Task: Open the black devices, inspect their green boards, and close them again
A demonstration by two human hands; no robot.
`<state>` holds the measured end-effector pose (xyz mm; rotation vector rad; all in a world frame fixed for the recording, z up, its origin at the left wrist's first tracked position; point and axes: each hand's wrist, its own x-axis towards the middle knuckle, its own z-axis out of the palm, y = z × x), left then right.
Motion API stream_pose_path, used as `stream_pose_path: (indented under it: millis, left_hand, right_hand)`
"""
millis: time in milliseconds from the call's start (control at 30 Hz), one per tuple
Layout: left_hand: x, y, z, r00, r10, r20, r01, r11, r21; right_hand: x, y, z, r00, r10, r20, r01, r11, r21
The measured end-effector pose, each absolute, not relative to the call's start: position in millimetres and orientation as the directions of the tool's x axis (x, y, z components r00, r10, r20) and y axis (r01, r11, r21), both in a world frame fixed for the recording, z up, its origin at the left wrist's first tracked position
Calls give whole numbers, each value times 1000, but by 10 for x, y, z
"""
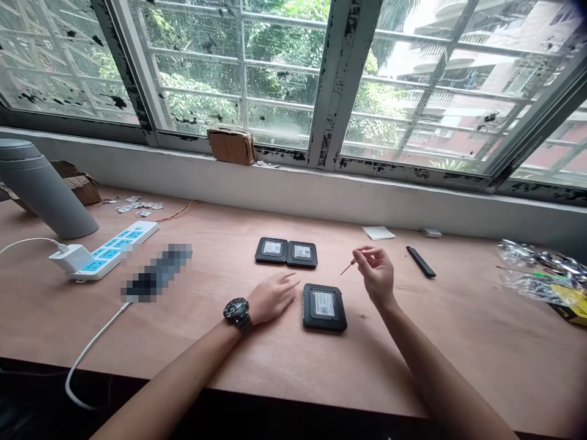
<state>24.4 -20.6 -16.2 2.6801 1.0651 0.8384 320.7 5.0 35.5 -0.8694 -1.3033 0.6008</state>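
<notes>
My right hand (376, 275) pinches a thin orange pin (348, 266) above the pale plywood worktop (440, 342); my open left hand (273, 298) rests just beside a black rectangular device (324, 307). A loose pinch could drop the pin.

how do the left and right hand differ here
The left hand lies on the wooden table, while the right hand is raised above it. Only the left hand has a black watch at its wrist. Only the right hand pinches a thin reddish pin. Both are near a black device.
</notes>
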Motion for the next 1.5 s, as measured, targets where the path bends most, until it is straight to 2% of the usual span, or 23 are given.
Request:
stream_pose_path:
  millis: [67,167,267,333,500,700,800,933,1133,1233,1367,1500]
  left_hand:
    - [369,-253,-190,670,599,439,556,-797,238]
    - [493,-331,-214,739,546,394,533,-832,154]
    - [477,-471,-209,744,520,419,531,-841,101]
    - [421,-592,-198,741,483,467,514,-855,71]
    - [502,-774,-137,758,367,539,433,-901,4]
    - [974,-733,-44,686,609,398,621,-775,114]
    - [941,-710,-49,711,613,345,619,-778,108]
    - [542,-705,-86,705,636,314,648,-757,81]
    - [-326,-692,-116,533,792,296,826,-563,18]
    - [-753,-618,-144,414,856,308,897,-442,25]
    - [-1204,-366,-182,253,906,340,946,-305,107]
    - [-1381,8,-122,199,925,322,935,-278,220]
  right_hand:
    - [3423,85,301,185,735,652,308,586,-749]
    - [3665,111,131,-2,713,701,621,551,-558]
    - [3759,129,-27,-204,789,579,777,490,-394]
    - [3760,145,-83,-261,842,473,822,451,-349]
    - [3708,176,-120,-317,874,368,815,449,-366]
    - [3699,159,-103,-347,880,326,782,463,-418]
    - [3725,138,-85,-325,900,290,778,429,-459]
    - [3774,126,-62,-318,907,275,787,415,-456]
    - [3775,144,-73,-331,909,254,786,415,-458]
    - [3749,142,-74,-336,908,250,774,418,-476]
    - [3741,130,-59,-334,911,242,762,412,-500]
    - [3761,135,-68,-357,901,247,745,435,-505]
